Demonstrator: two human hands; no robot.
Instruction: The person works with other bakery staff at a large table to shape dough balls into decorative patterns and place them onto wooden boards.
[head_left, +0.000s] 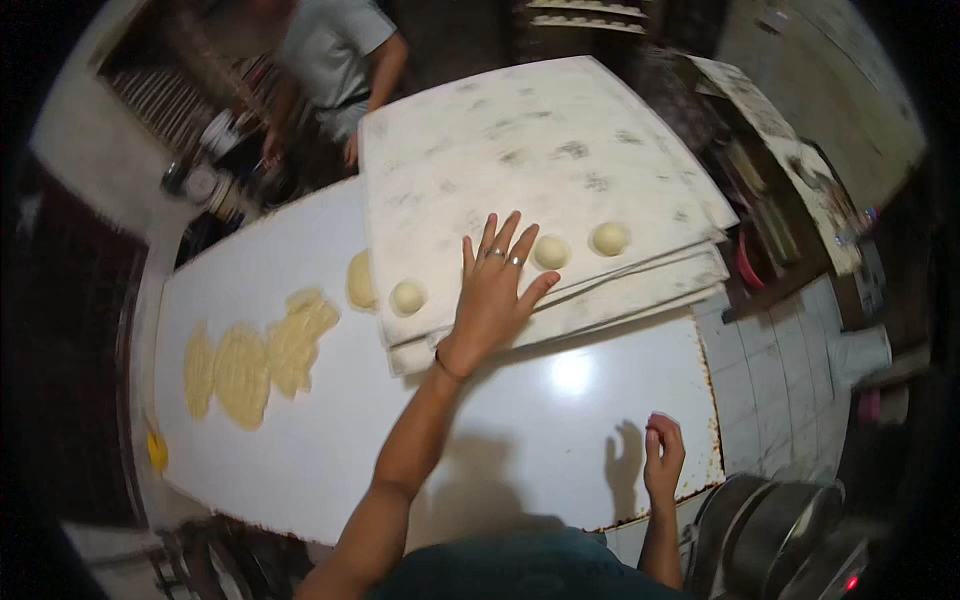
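The left hand (493,285) spreads its fingers over the stack of boards (535,175), between the dough balls (550,252) on top; what its palm covers, I cannot tell. The right hand (664,455), loosely half-open, is in front of the stack.

The person (455,590) wears a dark teal garment (530,568), two silvery rings (516,261) on the left hand (490,308) and a thin dark wristband (449,370).

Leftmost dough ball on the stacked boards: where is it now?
In the head view, the leftmost dough ball sits left of centre, near the front left corner of the top board, between the left hand and a yellowish dough piece.
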